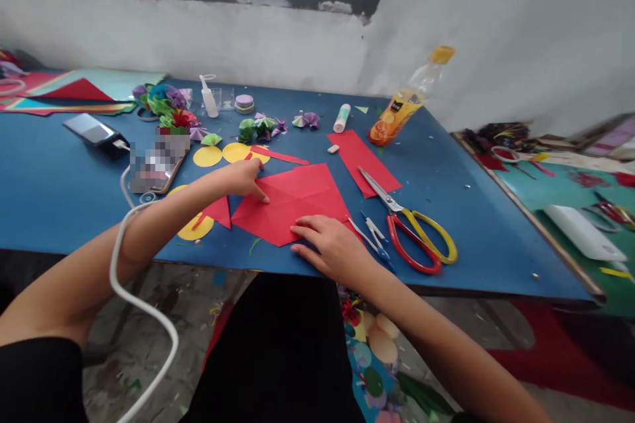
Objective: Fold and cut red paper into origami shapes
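My left hand (244, 178) rests on the far left corner of the red paper sheet (292, 201), fingers stretched out and the index tip pressing the fold line; it holds nothing. My right hand (330, 248) lies flat, fingers spread a little, on the near edge of the same sheet, pinning it to the blue desk (49, 192). The sheet is creased and lies in the middle of the desk near its front edge. Just right of my right hand are small blue snips (373, 236), then the red-and-yellow scissors (414, 234) lying open. Beyond them is a red paper strip (362, 160). Yellow paper circles (207, 156) lie left of the sheet, and an orange drink bottle (404, 106) lies tilted farther back.
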`<action>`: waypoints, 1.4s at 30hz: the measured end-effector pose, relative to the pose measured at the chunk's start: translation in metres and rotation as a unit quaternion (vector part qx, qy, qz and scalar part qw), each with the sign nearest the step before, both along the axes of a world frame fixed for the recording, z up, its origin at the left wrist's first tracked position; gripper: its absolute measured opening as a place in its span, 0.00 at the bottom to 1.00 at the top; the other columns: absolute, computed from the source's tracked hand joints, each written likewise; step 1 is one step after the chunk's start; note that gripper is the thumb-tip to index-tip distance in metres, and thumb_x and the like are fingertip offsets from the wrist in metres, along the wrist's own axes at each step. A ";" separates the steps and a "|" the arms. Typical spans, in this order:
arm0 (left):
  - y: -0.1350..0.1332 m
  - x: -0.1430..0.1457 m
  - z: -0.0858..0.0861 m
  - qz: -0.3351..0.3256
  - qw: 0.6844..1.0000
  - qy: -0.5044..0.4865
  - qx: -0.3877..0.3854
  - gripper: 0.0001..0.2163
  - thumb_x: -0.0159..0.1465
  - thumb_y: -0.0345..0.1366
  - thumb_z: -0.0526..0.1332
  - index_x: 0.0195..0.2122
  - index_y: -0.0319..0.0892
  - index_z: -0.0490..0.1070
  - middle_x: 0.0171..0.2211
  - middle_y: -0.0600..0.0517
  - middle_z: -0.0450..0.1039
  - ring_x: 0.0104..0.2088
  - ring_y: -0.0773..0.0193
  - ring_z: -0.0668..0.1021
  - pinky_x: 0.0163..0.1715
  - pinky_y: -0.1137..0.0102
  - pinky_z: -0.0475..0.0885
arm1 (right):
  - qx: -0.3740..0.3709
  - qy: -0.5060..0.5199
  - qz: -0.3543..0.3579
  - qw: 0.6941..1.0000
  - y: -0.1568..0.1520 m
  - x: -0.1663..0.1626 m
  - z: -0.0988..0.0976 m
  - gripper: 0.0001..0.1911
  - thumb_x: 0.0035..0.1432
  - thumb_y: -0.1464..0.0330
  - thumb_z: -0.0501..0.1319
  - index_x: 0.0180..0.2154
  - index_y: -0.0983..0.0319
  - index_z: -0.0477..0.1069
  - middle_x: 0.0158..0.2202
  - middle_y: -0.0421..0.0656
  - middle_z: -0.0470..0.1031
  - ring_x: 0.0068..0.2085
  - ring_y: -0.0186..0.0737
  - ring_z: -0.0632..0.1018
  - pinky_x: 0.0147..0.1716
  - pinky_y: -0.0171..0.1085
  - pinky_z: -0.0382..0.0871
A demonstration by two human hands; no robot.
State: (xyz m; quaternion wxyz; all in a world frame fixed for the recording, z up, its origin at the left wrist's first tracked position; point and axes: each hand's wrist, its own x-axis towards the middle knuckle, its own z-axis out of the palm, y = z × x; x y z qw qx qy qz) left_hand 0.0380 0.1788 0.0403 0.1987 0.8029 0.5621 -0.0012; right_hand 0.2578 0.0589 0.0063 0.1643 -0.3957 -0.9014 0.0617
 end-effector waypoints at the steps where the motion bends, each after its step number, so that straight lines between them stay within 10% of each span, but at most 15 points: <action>1: 0.004 0.002 0.004 -0.001 1.000 0.017 -0.014 0.33 0.45 0.48 0.69 0.51 0.38 0.67 0.40 0.42 0.75 0.39 0.52 0.77 0.32 0.68 0.70 | -0.002 0.002 0.001 1.000 0.000 0.000 0.000 0.16 0.63 0.64 0.57 0.46 0.67 0.74 0.47 0.53 0.75 0.49 0.49 0.74 0.47 0.48 0.70; 6: 0.010 0.003 0.010 -0.022 0.999 0.037 -0.033 0.16 0.49 0.49 0.66 0.27 0.42 0.71 0.28 0.48 0.73 0.33 0.54 0.76 0.26 0.68 0.65 | -0.018 -0.002 0.004 1.000 -0.006 0.003 0.004 0.16 0.63 0.64 0.57 0.47 0.68 0.73 0.49 0.54 0.74 0.49 0.50 0.74 0.48 0.48 0.70; 10: -0.004 -0.006 0.007 0.068 0.988 -0.111 -0.085 0.13 0.55 0.44 0.63 0.33 0.40 0.70 0.33 0.46 0.75 0.33 0.57 0.77 0.25 0.68 0.69 | -0.002 -0.008 0.006 1.000 -0.013 0.003 0.007 0.18 0.62 0.65 0.59 0.50 0.68 0.71 0.51 0.55 0.72 0.52 0.50 0.73 0.50 0.49 0.70; 16: -0.044 -0.016 -0.001 0.236 0.858 -0.396 -0.225 0.24 0.59 0.31 0.63 0.55 0.37 0.60 0.35 0.47 0.76 0.30 0.66 0.78 0.29 0.71 0.74 | 0.128 -0.009 0.026 0.991 -0.004 0.007 0.001 0.17 0.63 0.73 0.55 0.52 0.69 0.69 0.53 0.54 0.72 0.53 0.49 0.73 0.50 0.47 0.71; 21: -0.088 -0.025 -0.008 0.246 0.754 -0.526 -0.308 0.32 0.55 0.25 0.63 0.60 0.36 0.52 0.36 0.47 0.75 0.34 0.64 0.80 0.33 0.70 0.76 | 0.155 -0.012 0.064 0.986 0.002 0.016 -0.006 0.14 0.63 0.78 0.52 0.46 0.66 0.73 0.46 0.50 0.77 0.46 0.45 0.77 0.45 0.43 0.74; 25: -0.107 -0.039 -0.023 0.178 0.814 -0.500 -0.237 0.37 0.56 0.29 0.63 0.64 0.44 0.44 0.48 0.42 0.70 0.38 0.60 0.80 0.35 0.67 0.76 | 0.119 0.027 0.035 0.992 0.003 0.020 -0.006 0.14 0.65 0.74 0.52 0.50 0.67 0.69 0.48 0.53 0.75 0.49 0.45 0.76 0.48 0.43 0.74; 31: -0.085 -0.049 -0.043 -0.044 0.962 -0.231 0.137 0.27 0.62 0.33 0.57 0.62 0.45 0.53 0.62 0.41 0.58 0.58 0.53 0.69 0.54 0.54 0.68 | 0.013 0.119 -0.040 0.992 0.009 0.027 -0.006 0.22 0.61 0.67 0.58 0.56 0.63 0.62 0.48 0.53 0.68 0.44 0.45 0.76 0.46 0.46 0.75; 42: -0.059 -0.028 -0.033 -0.409 0.875 -0.075 0.248 0.15 0.70 0.33 0.48 0.53 0.38 0.68 0.52 0.43 0.73 0.53 0.57 0.73 0.51 0.62 0.68 | -0.101 -0.016 -0.002 0.995 0.022 0.031 0.004 0.34 0.54 0.59 0.65 0.59 0.65 0.61 0.60 0.56 0.64 0.60 0.53 0.66 0.57 0.54 0.64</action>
